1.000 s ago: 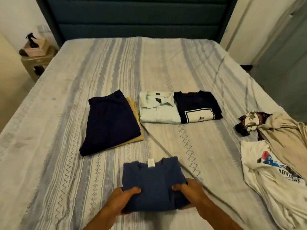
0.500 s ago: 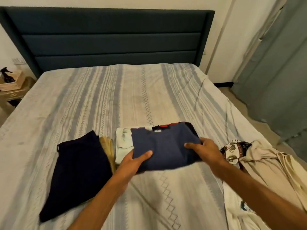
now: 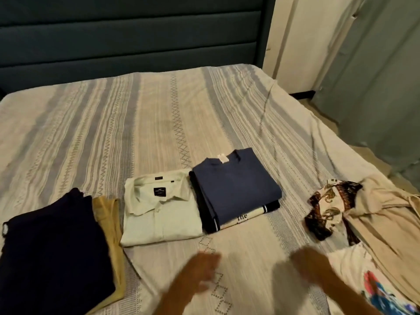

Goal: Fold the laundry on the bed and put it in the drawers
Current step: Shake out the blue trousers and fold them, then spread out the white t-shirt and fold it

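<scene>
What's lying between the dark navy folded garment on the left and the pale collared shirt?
In the head view, a folded mustard-yellow garment lies between the dark navy garment and the pale collared shirt, partly tucked under the navy one.

A dark teal padded headboard [image 3: 127, 37] is standing across the far end, its horizontal panels running side to side. To its right a cream wall [image 3: 302, 42] is rising to a dark skirting strip at the floor. A grey-green curtain [image 3: 381, 76] is hanging along the right side, reaching toward the pale floor [image 3: 318, 108].
</scene>
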Demonstrator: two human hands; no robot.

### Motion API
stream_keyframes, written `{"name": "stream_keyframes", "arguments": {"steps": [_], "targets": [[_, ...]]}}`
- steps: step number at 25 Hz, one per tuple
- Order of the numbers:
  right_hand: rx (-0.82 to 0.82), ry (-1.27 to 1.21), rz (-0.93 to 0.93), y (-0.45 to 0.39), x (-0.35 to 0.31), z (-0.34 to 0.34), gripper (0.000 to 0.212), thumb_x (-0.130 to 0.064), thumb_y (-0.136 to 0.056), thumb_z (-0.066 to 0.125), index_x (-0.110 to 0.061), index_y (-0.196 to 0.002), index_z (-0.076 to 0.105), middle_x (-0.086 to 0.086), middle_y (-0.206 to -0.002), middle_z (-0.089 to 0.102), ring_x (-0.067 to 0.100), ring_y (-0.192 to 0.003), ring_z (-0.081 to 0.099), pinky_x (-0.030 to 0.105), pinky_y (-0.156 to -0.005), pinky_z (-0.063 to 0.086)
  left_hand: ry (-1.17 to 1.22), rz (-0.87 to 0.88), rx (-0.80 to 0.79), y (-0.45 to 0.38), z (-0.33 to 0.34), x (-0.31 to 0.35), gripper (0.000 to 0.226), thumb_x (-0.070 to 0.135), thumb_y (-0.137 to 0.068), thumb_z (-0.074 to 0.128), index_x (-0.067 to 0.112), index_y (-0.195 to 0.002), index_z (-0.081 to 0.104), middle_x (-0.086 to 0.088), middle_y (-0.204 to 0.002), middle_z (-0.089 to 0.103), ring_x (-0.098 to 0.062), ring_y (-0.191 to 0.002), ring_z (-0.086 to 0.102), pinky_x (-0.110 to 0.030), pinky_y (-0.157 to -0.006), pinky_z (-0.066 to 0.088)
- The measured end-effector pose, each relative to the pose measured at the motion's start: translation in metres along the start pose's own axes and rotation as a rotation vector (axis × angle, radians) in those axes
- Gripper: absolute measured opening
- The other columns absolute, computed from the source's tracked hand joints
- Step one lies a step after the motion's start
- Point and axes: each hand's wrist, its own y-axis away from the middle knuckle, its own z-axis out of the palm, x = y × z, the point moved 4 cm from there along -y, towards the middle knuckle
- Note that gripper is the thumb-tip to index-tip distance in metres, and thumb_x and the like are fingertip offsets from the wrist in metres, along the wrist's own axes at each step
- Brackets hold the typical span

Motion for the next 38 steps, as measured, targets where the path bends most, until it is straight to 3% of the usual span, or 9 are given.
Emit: {"name": "stream_keyframes", "arguments": {"steps": [5, 8, 11, 16, 19, 22, 27, 31, 38], "targets": [[0.193, 0.122, -0.094, 0.055, 0.071, 0.060, 0.024, -0.011, -0.081, 0.075, -0.022, -0.098, 0.063, 0.006, -0.100, 0.062, 0.035, -0.095, 0.065, 0.034, -0.081, 0.047, -0.094, 0.228, 0.212, 0.019, -0.004, -0.061, 0.023, 0.005, -0.085, 0.082, 0.010, -0.105, 0.072, -0.008, -0.094, 0.077, -0.008, -0.075, 0.067, -0.011, -0.056, 0.045], [0.148, 0.335, -0.171, 0.095, 0.075, 0.079, 0.054, -0.023, -0.072, 0.078, -0.012, -0.124, 0.068, 0.011, -0.125, 0.066, 0.034, -0.112, 0.066, 0.041, -0.093, 0.056, -0.380, 0.350, 0.203, 0.047, 0.011, -0.069, 0.031, 0.022, -0.083, 0.087, 0.026, -0.109, 0.071, 0.006, -0.110, 0.073, -0.006, -0.100, 0.066, -0.008, -0.078, 0.047], [-0.154, 0.242, -0.058, 0.140, 0.095, 0.104, 0.078, -0.038, -0.043, 0.076, -0.015, -0.117, 0.077, 0.007, -0.125, 0.073, 0.026, -0.100, 0.077, 0.036, -0.065, 0.064, -0.635, 0.468, 0.179, 0.069, 0.029, -0.090, 0.038, 0.043, -0.080, 0.085, 0.049, -0.109, 0.061, 0.014, -0.122, 0.066, -0.011, -0.120, 0.062, -0.028, -0.107, 0.046], [-0.183, 0.373, -0.105, 0.232, 0.148, 0.100, 0.080, -0.024, -0.095, 0.046, -0.028, -0.166, 0.009, -0.003, -0.174, -0.003, 0.029, -0.160, 0.005, 0.057, -0.121, 0.028, -0.934, 0.457, 0.096, 0.079, 0.087, -0.153, 0.071, 0.091, -0.067, 0.046, 0.050, -0.123, 0.061, 0.006, -0.154, 0.050, -0.015, -0.147, 0.041, -0.041, -0.126, 0.025], [-0.187, 0.437, -0.176, 0.250, 0.176, 0.075, 0.064, -0.019, -0.096, 0.049, -0.017, -0.158, 0.030, 0.011, -0.169, 0.022, 0.033, -0.154, 0.025, 0.055, -0.116, 0.032, -1.186, 0.411, 0.078, 0.079, 0.107, -0.179, 0.091, 0.099, -0.064, 0.032, 0.052, -0.140, 0.051, 0.001, -0.168, 0.028, -0.024, -0.154, 0.025, -0.043, -0.125, 0.019], [0.064, 0.454, -0.356, 0.244, 0.205, 0.017, 0.042, -0.024, -0.081, 0.064, -0.020, -0.122, 0.064, 0.007, -0.115, 0.068, 0.031, -0.105, 0.067, 0.041, -0.080, 0.056, -1.268, 0.571, 0.122, 0.077, 0.143, -0.177, 0.102, 0.101, -0.071, 0.025, 0.035, -0.141, 0.058, -0.003, -0.154, 0.049, -0.028, -0.144, 0.041, -0.039, -0.114, 0.026], [0.233, 0.512, -0.141, 0.213, 0.259, -0.084, 0.058, -0.050, -0.088, 0.063, -0.021, -0.138, 0.051, 0.009, -0.134, 0.057, 0.029, -0.120, 0.057, 0.048, -0.096, 0.049, -1.124, 0.786, -0.017, 0.069, 0.264, -0.131, 0.077, 0.072, -0.083, 0.056, 0.021, -0.140, 0.058, 0.005, -0.137, 0.061, -0.011, -0.127, 0.052, -0.021, -0.101, 0.025], [0.073, 0.386, -0.037, 0.208, 0.298, -0.066, 0.062, -0.061, -0.101, 0.038, -0.019, -0.147, 0.037, 0.013, -0.126, 0.061, 0.029, -0.111, 0.059, 0.044, -0.092, 0.049, -1.206, 0.906, -0.108, 0.069, 0.358, -0.124, 0.078, 0.059, -0.082, 0.069, 0.030, -0.150, 0.043, -0.001, -0.151, 0.045, -0.023, -0.137, 0.041, -0.036, -0.103, 0.040], [0.507, 0.389, -0.288, 0.256, 0.284, -0.036, 0.020, -0.036, -0.091, 0.065, -0.027, -0.105, 0.055, -0.002, -0.091, 0.065, 0.022, -0.083, 0.062, 0.043, -0.076, 0.048, -1.326, 1.115, 0.001, 0.101, 0.404, -0.105, 0.062, 0.018, -0.082, 0.074, 0.039, -0.138, 0.057, 0.000, -0.147, 0.044, -0.024, -0.122, 0.045, -0.041, -0.089, 0.049]]}}
